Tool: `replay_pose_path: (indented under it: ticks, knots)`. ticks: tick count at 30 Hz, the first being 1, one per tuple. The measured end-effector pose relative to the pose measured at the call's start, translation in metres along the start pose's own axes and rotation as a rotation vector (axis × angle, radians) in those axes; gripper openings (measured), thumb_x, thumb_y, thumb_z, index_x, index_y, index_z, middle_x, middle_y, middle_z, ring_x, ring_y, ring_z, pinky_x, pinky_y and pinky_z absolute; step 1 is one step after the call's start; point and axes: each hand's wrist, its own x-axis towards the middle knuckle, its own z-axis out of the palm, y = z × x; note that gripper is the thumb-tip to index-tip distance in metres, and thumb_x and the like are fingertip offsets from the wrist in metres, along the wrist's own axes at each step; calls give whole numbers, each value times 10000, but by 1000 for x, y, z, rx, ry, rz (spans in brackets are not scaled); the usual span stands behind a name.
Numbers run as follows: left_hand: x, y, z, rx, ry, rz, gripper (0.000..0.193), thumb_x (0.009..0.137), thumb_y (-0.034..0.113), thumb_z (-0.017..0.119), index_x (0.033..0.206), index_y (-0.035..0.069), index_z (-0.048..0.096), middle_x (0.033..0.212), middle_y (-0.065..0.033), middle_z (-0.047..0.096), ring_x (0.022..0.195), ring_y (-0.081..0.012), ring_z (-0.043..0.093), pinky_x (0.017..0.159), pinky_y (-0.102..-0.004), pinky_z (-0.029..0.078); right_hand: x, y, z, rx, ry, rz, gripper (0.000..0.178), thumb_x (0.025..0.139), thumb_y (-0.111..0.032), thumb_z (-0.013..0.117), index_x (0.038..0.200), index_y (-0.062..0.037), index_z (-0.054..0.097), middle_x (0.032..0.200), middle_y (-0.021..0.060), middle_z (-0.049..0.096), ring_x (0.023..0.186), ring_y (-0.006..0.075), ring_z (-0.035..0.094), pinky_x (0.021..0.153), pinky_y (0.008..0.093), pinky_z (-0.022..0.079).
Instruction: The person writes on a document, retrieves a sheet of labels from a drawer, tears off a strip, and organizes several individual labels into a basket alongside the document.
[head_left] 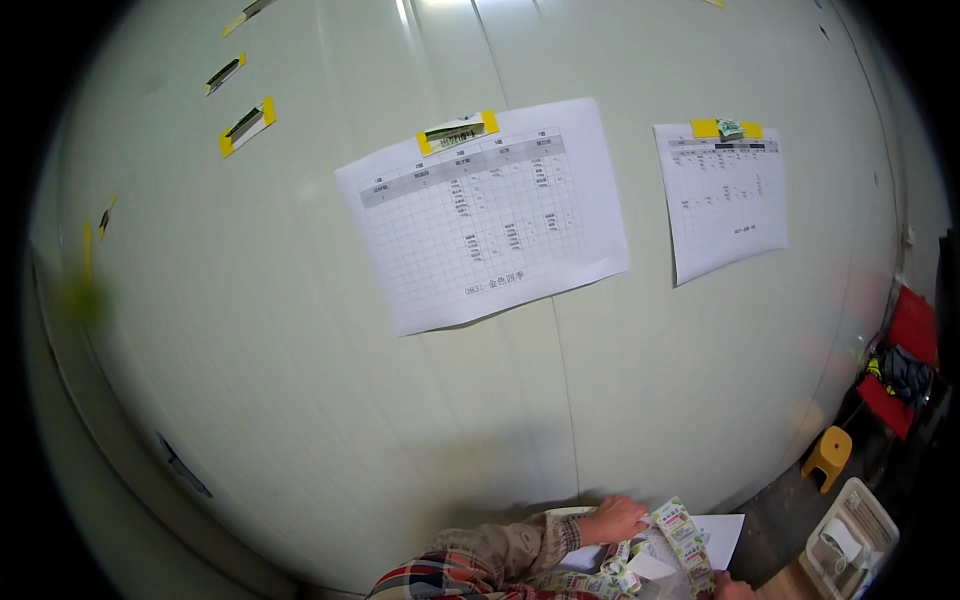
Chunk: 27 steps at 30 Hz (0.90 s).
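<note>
At the bottom of the head view, my left hand [615, 521] reaches in from a beige cuff over a plaid sleeve. Its fingers are curled, with the tips beside the upper end of a green-and-white printed strip of packets [682, 536]. Whatever those fingers grip is hidden. My right hand [733, 588] shows only in part at the lower edge, next to the strip's lower end; its fingers are mostly out of sight. More printed packets [618, 570] lie in a jumble below my left hand. White sheets [722, 538] lie under and behind the strip.
A pale panel wall [480, 400] rises right in front, with two printed charts [490, 225] [725, 205] taped on it. To the right are a cream plastic basket [852, 535] with white things inside, a yellow stool [828, 455] and a red chair [885, 408] bearing dark cloth.
</note>
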Motion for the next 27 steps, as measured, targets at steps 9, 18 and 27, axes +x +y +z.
replay_pose_path:
  ticks: [9, 18, 27]
  knots:
    - [-2, 8, 9, 15, 9, 28, 238, 810, 270, 575, 868, 41, 596, 741, -194, 616, 756, -399, 610, 689, -538, 447, -11, 12, 9, 47, 90, -16, 358, 828, -183, 560, 1124, 17, 555, 738, 262, 625, 698, 446, 606, 630, 513, 478]
    - [-21, -11, 32, 126, -262, -5, 236, 811, 333, 582, 803, 112, 664, 801, -119, 655, 759, -329, 636, 622, -502, 474, -36, 3, 29, 195, 305, -26, 593, 707, -43, 591, 1280, -36, 442, 635, 201, 577, 584, 382, 572, 538, 497, 437]
    - [-37, -17, -15, 103, -9, 121, 317, 822, 344, 632, 808, 31, 589, 616, -173, 601, 597, -374, 601, 539, -466, 455, -47, -33, 42, 95, 258, 9, 427, 735, -36, 584, 1161, -49, 555, 635, 173, 598, 583, 351, 599, 532, 447, 454]
